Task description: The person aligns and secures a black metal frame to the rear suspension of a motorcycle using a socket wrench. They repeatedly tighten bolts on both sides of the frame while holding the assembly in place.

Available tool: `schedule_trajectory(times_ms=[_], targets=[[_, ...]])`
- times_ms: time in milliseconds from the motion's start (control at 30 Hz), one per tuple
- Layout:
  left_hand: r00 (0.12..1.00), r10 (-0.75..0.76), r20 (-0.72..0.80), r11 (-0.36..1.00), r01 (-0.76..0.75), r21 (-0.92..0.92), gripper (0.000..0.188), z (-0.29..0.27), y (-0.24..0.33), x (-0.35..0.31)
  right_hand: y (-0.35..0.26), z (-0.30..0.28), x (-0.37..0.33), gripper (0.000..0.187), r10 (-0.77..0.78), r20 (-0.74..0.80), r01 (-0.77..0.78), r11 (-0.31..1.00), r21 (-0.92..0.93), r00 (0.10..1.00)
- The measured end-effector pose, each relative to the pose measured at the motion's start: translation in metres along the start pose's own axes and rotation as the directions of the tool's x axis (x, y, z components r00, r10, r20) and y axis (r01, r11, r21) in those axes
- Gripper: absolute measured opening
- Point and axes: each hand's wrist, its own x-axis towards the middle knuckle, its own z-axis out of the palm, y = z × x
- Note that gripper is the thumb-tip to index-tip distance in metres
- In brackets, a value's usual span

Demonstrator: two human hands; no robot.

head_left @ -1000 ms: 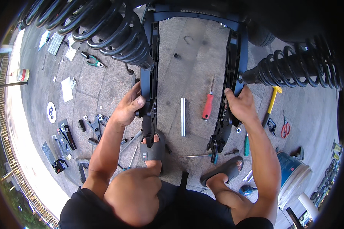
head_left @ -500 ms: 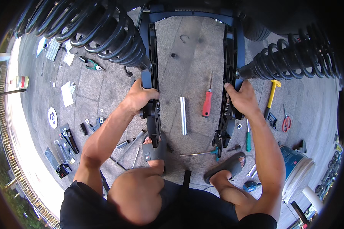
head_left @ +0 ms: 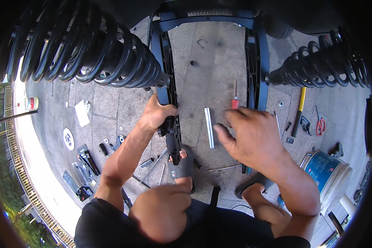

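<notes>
My left hand point(head_left: 156, 115) is wrapped round the near part of the left arm of a dark U-shaped metal frame point(head_left: 206, 20), its thumb over the inner side. My right hand point(head_left: 254, 134) hangs in the air off the frame, holding nothing, with thumb and fingers apart. It covers the near end of the frame's right arm point(head_left: 251, 66) and most of a red-handled screwdriver point(head_left: 234, 103) on the ground. Left of my right fingers lies a shiny metal tube point(head_left: 209, 128). Black coil-spring shock absorbers, a left one point(head_left: 124, 58) and a right one point(head_left: 318, 62), meet the frame's sides.
On the right lie a yellow-handled hammer point(head_left: 300, 107), red-handled scissors point(head_left: 320, 126) and a blue-and-white bucket point(head_left: 324, 173). To the left are a white disc point(head_left: 68, 139), paper point(head_left: 82, 113) and several packaged parts. My sandalled left foot point(head_left: 181, 167) is close to the frame.
My right hand has let go of the frame's right arm and moved inward and toward me, fingers opening. The left hand keeps its hold. The whole view has shifted slightly.
</notes>
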Motion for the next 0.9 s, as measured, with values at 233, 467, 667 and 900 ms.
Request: schedule_trajectory(times_ms=[233,467,667,900], targets=[[1.000,-0.015,-0.006,0.998,0.015,0.060,0.043,-0.005,0.007,-0.006,0.002,0.005,0.192,0.051,-0.117,-0.606,-0.027,0.974,-0.223,0.787],[0.999,-0.042,0.001,0.998,0.042,0.050,0.052,-0.007,0.012,-0.007,-0.002,0.004,0.252,0.039,0.178,-0.477,-0.165,0.984,0.069,0.860],[0.997,-0.061,-0.041,0.998,0.061,0.005,0.062,-0.006,0.005,-0.006,0.003,-0.003,0.259,0.037,0.156,-0.344,-0.167,0.986,-0.003,0.926],[0.999,-0.039,-0.013,0.999,0.039,0.012,0.060,-0.007,0.005,-0.006,-0.005,-0.013,0.253,0.038,0.072,-0.239,-0.085,0.995,-0.046,0.968]])
